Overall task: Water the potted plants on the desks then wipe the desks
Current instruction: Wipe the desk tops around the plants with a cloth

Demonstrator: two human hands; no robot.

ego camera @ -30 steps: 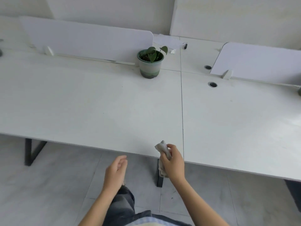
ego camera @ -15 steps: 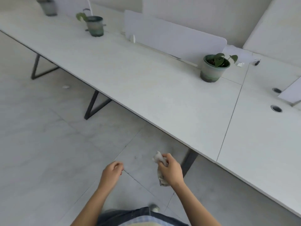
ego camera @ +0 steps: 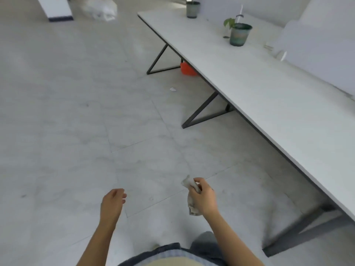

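My right hand (ego camera: 204, 198) grips a crumpled grey-white cloth (ego camera: 190, 186) low in the view, over the floor and apart from the desk. My left hand (ego camera: 112, 203) hangs beside it with loosely curled fingers and holds nothing. The long white desk (ego camera: 269, 96) runs along the right side. On it stands a green potted plant (ego camera: 238, 33) with a few leaves, and a second grey-green pot (ego camera: 192, 9) stands near the desk's far end.
Black angled desk legs (ego camera: 203, 114) stand along the desk's near edge. An orange object (ego camera: 187, 69) lies under the desk. A white divider panel (ego camera: 315, 52) rises at the desk's back. A white bag (ego camera: 99, 8) and a paper scrap (ego camera: 173, 89) lie on the tiled floor.
The view has swung left along the desk row. The pot that was straight ahead is out of view, and farther pots have come closer. Both hands keep their poses, the cloth still held.
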